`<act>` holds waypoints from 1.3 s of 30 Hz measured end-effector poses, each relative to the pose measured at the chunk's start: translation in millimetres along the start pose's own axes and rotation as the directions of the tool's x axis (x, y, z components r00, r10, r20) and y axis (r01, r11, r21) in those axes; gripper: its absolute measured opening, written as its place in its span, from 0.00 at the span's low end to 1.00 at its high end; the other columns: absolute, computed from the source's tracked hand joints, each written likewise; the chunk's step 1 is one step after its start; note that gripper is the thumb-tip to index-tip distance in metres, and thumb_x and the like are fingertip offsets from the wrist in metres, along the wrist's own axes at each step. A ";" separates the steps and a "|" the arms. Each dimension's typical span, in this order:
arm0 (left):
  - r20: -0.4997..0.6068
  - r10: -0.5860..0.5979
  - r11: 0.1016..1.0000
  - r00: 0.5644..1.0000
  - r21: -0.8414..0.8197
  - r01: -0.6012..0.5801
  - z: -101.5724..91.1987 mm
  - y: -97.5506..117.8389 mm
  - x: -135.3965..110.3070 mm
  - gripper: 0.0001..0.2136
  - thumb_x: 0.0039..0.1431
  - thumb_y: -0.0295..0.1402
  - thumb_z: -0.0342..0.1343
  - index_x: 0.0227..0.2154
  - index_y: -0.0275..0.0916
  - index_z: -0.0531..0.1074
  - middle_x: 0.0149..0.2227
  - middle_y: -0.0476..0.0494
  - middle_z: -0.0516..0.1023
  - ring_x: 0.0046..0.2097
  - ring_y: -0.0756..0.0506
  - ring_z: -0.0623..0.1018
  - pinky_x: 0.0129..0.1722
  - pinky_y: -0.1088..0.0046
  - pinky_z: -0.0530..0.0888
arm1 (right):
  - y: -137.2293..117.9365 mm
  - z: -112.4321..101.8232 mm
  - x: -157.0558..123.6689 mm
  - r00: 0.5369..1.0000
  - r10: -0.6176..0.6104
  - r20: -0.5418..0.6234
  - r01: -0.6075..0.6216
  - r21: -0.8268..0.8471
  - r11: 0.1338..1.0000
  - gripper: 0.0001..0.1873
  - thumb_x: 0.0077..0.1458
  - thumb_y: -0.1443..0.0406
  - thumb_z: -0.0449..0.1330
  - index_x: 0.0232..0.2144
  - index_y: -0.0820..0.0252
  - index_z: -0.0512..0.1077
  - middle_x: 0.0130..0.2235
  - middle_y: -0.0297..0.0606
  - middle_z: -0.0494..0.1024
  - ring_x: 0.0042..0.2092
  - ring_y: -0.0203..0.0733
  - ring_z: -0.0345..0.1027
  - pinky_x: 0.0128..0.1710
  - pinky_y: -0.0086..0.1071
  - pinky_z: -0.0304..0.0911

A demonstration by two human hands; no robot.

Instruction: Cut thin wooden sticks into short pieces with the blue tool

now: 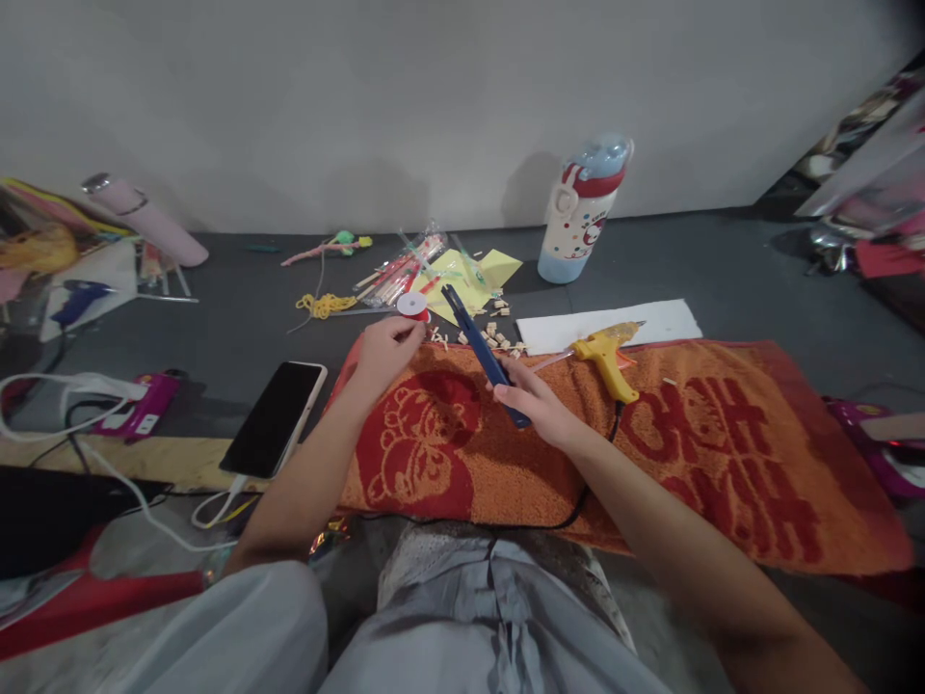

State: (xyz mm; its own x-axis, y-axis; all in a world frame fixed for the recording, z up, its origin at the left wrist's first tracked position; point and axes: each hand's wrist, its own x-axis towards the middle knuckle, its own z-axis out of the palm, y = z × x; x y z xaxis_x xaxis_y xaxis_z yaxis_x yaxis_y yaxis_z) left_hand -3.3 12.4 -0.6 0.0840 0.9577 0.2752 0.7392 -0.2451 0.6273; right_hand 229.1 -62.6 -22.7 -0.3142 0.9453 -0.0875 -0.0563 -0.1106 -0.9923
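Note:
My right hand (535,400) is closed around the lower half of a long, narrow, dark blue stapler-like tool (477,342). Its far end points up and away, over small pale wooden pieces (495,337). At the towel's far edge my left hand (390,352) is closed in a pinch; what its fingertips hold, if anything, is too small to make out. Just beyond those fingertips stands a white-ended spool (412,306) with red on it. Beneath both hands lies an orange and red towel (426,453).
A yellow glue gun (607,357) lies on the towel and a white board (669,318). Behind are yellow paper (452,275), wrapped sticks (401,270) and an upright bottle (582,212). Left are a phone (276,419), yellow cord (327,306) and a purple power strip (141,410).

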 end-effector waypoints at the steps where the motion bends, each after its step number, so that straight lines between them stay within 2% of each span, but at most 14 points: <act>1: -0.005 -0.006 1.000 1.000 0.007 0.006 0.1 -0.3 0.2 0.14 0.56 0.37 0.50 0.23 0.36 0.75 0.24 0.47 0.76 0.30 0.48 0.72 0.31 0.73 0.63 | -0.1 0.2 -0.1 1.000 -0.003 0.002 0.003 0.003 1.000 0.30 0.47 0.49 0.62 0.50 0.56 0.68 0.50 0.42 0.74 0.52 0.52 0.67 0.54 0.45 0.61; 6: -0.043 -0.066 0.997 0.997 0.034 0.067 -1.4 -4.9 3.4 0.15 0.58 0.40 0.50 0.26 0.36 0.77 0.25 0.48 0.76 0.30 0.48 0.74 0.31 0.74 0.64 | -0.8 0.7 -0.6 1.000 -0.014 0.017 0.014 0.001 1.000 0.31 0.47 0.49 0.62 0.51 0.56 0.67 0.51 0.41 0.73 0.53 0.52 0.66 0.55 0.45 0.59; 10: -0.011 -0.072 0.996 0.997 0.055 0.073 -2.5 -10.9 6.0 0.19 0.62 0.43 0.45 0.30 0.37 0.77 0.25 0.47 0.75 0.28 0.49 0.72 0.31 0.73 0.64 | -1.4 0.9 -0.6 1.000 -0.011 0.018 0.011 0.009 1.000 0.32 0.47 0.49 0.62 0.52 0.56 0.67 0.52 0.42 0.73 0.53 0.52 0.66 0.56 0.45 0.59; 14: -0.032 0.008 0.999 0.999 0.031 -0.007 0.0 -11.4 5.2 0.18 0.64 0.41 0.43 0.34 0.36 0.75 0.29 0.45 0.77 0.31 0.48 0.73 0.33 0.73 0.66 | -1.5 1.3 -0.6 1.000 0.004 0.018 -0.004 0.002 1.000 0.31 0.47 0.49 0.62 0.51 0.57 0.67 0.52 0.42 0.73 0.53 0.52 0.66 0.56 0.44 0.59; 18: -0.086 0.129 0.992 0.988 -0.004 -0.129 1.2 -7.1 3.0 0.16 0.65 0.39 0.43 0.38 0.36 0.74 0.39 0.42 0.78 0.40 0.46 0.75 0.41 0.72 0.68 | -0.4 1.7 -1.0 1.000 -0.021 0.023 0.022 -0.028 0.999 0.32 0.48 0.49 0.62 0.53 0.57 0.66 0.53 0.42 0.72 0.53 0.50 0.65 0.55 0.42 0.59; 20: -0.085 0.151 0.988 0.985 -0.030 -0.154 0.5 -4.8 1.9 0.16 0.65 0.39 0.42 0.37 0.37 0.73 0.39 0.42 0.78 0.40 0.46 0.76 0.42 0.72 0.69 | 0.1 1.7 -1.4 0.998 -0.048 0.046 0.051 -0.060 0.997 0.31 0.50 0.50 0.61 0.53 0.58 0.65 0.52 0.42 0.72 0.52 0.50 0.65 0.55 0.42 0.59; 25: -0.033 0.162 0.986 0.986 -0.030 -0.163 -0.9 -1.0 -0.3 0.15 0.64 0.36 0.44 0.27 0.38 0.70 0.28 0.46 0.76 0.32 0.48 0.74 0.35 0.73 0.67 | 0.0 0.9 -2.1 0.987 -0.091 0.130 0.110 -0.146 0.983 0.32 0.52 0.50 0.61 0.54 0.61 0.64 0.51 0.44 0.72 0.52 0.52 0.65 0.55 0.44 0.58; 34: -0.081 0.101 0.991 0.992 -0.078 -0.107 1.3 2.3 -2.4 0.14 0.64 0.39 0.44 0.32 0.38 0.73 0.30 0.44 0.77 0.33 0.47 0.75 0.36 0.72 0.69 | 1.6 1.7 -2.1 0.992 -0.074 0.106 0.087 -0.122 0.989 0.33 0.52 0.49 0.60 0.55 0.60 0.64 0.52 0.44 0.71 0.54 0.53 0.63 0.57 0.45 0.57; 39: -0.023 0.094 0.994 0.995 -0.059 -0.095 1.7 11.4 -5.5 0.11 0.61 0.32 0.45 0.31 0.37 0.72 0.31 0.44 0.77 0.33 0.47 0.74 0.35 0.73 0.69 | 1.4 0.6 -1.3 0.986 -0.097 0.133 0.118 -0.155 0.981 0.33 0.53 0.50 0.60 0.56 0.61 0.63 0.53 0.45 0.71 0.53 0.52 0.65 0.56 0.45 0.58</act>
State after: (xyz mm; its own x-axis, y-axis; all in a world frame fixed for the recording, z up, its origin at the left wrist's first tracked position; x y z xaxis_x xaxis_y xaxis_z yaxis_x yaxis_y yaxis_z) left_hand 5.8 4.5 3.8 0.1381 0.9267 0.3496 0.6871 -0.3439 0.6401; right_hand 228.9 -64.1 -23.9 -0.4304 0.9024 0.0219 0.0546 0.0502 -0.9972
